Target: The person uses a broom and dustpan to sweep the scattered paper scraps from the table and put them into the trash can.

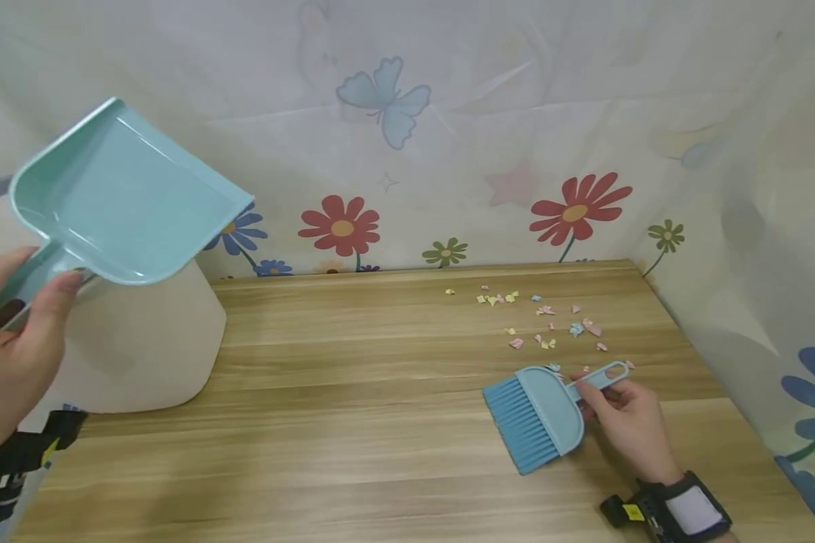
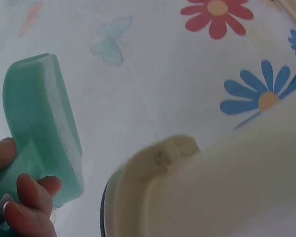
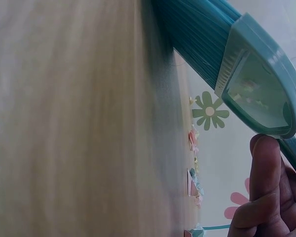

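In the head view my left hand [image 1: 23, 332] grips the handle of a light blue dustpan [image 1: 132, 196], raised at the left above a white bin [image 1: 149, 339]. No scraps show on the pan's surface. The left wrist view has the dustpan [image 2: 39, 113] from its side, the fingers curled round its handle. At the right, my right hand [image 1: 628, 422] pinches the handle of a blue hand brush [image 1: 543, 418], bristles pointing left, low over the table. Small pink, yellow and blue paper scraps [image 1: 548, 344] lie scattered beyond the brush, a few partly hidden by it.
The wooden table [image 1: 353, 377] fills the lower middle. A white cloth backdrop [image 1: 462, 181] with printed flowers and a butterfly hangs behind it and along the right side. The bin's pale rim [image 2: 143, 182] is close beneath the left wrist.
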Demonstrator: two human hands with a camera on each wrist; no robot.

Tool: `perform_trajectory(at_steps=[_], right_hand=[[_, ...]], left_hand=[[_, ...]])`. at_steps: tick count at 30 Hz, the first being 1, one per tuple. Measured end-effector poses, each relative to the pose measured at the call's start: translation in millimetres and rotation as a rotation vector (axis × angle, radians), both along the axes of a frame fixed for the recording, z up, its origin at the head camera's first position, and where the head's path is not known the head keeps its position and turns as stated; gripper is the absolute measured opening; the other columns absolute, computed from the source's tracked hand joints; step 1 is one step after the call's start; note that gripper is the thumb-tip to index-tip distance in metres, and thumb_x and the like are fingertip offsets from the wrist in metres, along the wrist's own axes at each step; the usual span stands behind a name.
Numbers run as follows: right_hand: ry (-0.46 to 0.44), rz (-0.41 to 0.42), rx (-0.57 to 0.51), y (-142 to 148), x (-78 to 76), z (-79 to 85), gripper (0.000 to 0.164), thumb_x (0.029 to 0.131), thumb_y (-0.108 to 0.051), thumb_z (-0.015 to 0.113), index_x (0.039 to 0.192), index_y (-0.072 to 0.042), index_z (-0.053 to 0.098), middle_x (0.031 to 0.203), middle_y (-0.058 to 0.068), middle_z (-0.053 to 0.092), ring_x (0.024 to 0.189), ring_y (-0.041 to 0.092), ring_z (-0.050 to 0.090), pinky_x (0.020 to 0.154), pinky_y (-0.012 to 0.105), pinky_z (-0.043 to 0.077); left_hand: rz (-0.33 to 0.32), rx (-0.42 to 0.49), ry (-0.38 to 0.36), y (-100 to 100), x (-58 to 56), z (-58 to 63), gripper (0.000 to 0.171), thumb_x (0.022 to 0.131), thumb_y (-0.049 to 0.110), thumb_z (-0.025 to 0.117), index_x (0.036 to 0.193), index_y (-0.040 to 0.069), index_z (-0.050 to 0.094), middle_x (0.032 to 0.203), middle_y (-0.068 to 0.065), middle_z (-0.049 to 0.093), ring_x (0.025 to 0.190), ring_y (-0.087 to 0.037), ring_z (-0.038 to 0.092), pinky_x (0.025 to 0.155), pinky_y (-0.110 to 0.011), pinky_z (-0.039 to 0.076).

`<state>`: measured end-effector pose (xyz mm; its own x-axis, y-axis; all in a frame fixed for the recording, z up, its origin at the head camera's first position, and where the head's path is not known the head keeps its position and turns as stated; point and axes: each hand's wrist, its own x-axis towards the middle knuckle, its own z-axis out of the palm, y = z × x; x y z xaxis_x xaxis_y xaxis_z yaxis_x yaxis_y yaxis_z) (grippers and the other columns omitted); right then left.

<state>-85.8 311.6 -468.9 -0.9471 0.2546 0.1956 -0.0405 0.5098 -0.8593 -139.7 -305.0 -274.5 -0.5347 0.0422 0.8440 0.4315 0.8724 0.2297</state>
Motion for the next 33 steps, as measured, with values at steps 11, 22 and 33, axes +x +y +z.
perform_trajectory(at_steps=[11,22,33], right_hand=[[0.009,0.002,0.042,-1.6,-0.9,0.6,0.021,0.100,-0.009,0.068,0.115,0.006,0.073,0.092,-0.008,0.077,0.066,0.005,0.068,0.060,0.025,0.057],[-0.024,-0.019,0.058,-2.8,0.8,1.7,0.023,0.102,-0.011,0.067,0.117,0.005,0.073,0.095,0.011,0.078,0.067,0.009,0.068,0.060,0.026,0.056],[0.111,0.030,0.004,-4.2,-13.8,36.1,0.018,0.100,-0.007,0.068,0.108,0.008,0.074,0.077,-0.014,0.072,0.060,0.007,0.066,0.056,0.023,0.054]], left_hand=[[-0.095,-0.179,-0.112,63.2,2.3,-51.5,0.050,0.099,0.046,0.067,0.108,-0.002,0.076,0.069,-0.012,0.066,0.052,-0.013,0.042,0.049,-0.023,0.030],[-0.277,-0.108,-0.500,108.4,-5.2,-135.7,0.032,0.091,0.018,0.081,0.117,0.002,0.073,0.085,-0.004,0.075,0.060,-0.004,0.051,0.054,-0.024,0.044],[-0.327,-0.145,-0.724,131.8,-8.6,-180.3,0.034,0.097,0.033,0.075,0.122,0.011,0.074,0.104,-0.002,0.078,0.075,-0.004,0.062,0.068,-0.028,0.051]])
